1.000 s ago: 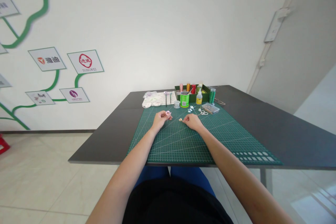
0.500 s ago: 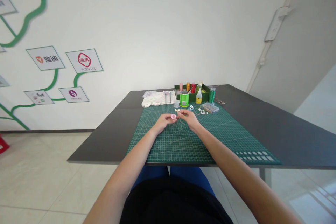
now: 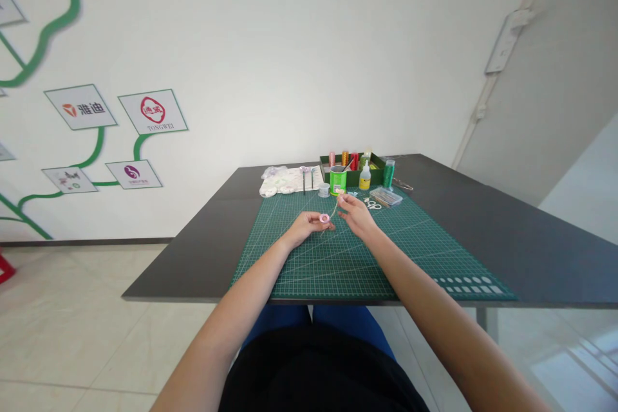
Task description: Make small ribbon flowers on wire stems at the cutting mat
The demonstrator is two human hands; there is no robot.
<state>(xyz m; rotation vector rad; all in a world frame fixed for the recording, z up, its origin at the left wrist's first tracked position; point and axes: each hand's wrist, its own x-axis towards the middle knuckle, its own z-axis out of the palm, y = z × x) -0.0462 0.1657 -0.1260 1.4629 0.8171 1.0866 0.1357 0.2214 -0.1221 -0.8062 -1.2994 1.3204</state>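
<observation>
My left hand [image 3: 308,227] is closed around a small pink ring-shaped piece [image 3: 324,218], which looks like a thread spool seen end-on. A thin pale strand [image 3: 334,208] slants up from beside this ring to my right hand [image 3: 356,214]. The right fingers pinch the strand's upper end, where a little pale pink piece [image 3: 340,192] shows; its kind is too small to make out. Both hands are held above the green cutting mat [image 3: 309,270], the right one slightly farther away and higher.
Behind the hands stand a green can [image 3: 338,181], a clear tub [image 3: 324,190], a glue bottle [image 3: 365,177] and a green box [image 3: 354,181] with thread spools. White-handled scissors [image 3: 373,204] and a clear case [image 3: 386,196] lie right. White cloth [image 3: 294,179] is at back left.
My right hand has moved right and slightly up, away from the left, drawing the pale strand out between them. My left hand has shifted slightly right and down with the pink ring.
</observation>
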